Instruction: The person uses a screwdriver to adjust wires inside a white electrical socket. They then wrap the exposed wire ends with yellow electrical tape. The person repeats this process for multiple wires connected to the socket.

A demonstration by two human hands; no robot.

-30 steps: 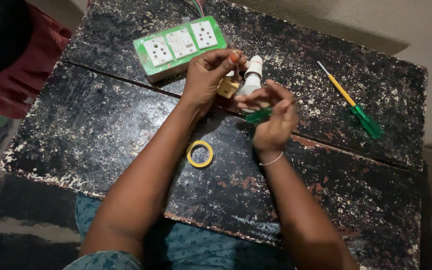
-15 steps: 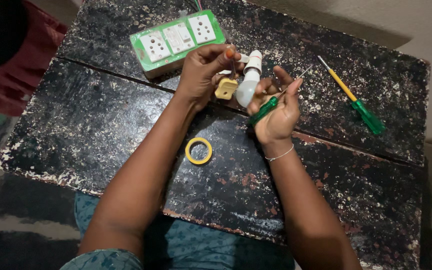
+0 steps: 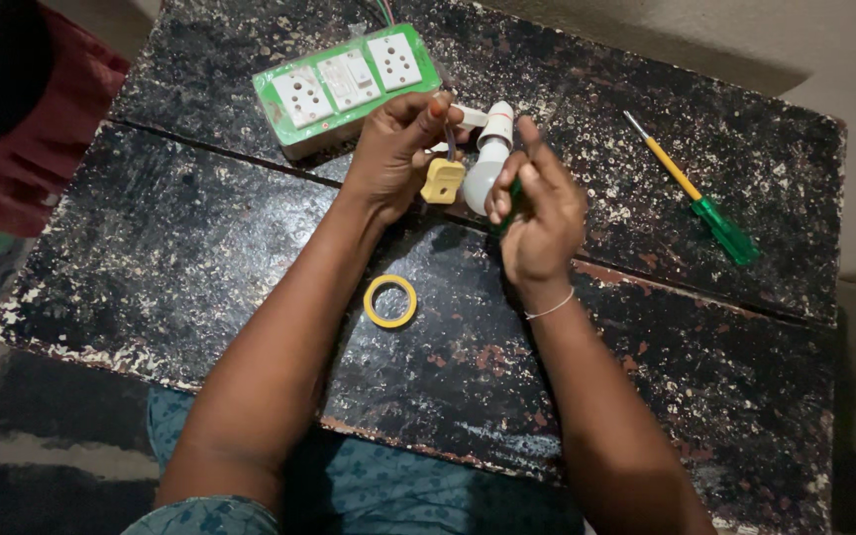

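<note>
Plug [image 3: 443, 180] — small, yellow, blocky — pinched in left hand [image 3: 395, 149].

We see a small yellow plug [image 3: 443, 181] hanging tilted above the desk [image 3: 200, 228], a white bulb [image 3: 488, 163] just beside it, and a green-handled tool [image 3: 513, 198], mostly hidden.

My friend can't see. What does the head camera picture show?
Two hands work over a worn black table: the left hand holds a small yellow plug, the right hand a green-handled tool. Nearby lie a white bulb, green socket board, yellow tape roll and screwdriver.
</note>
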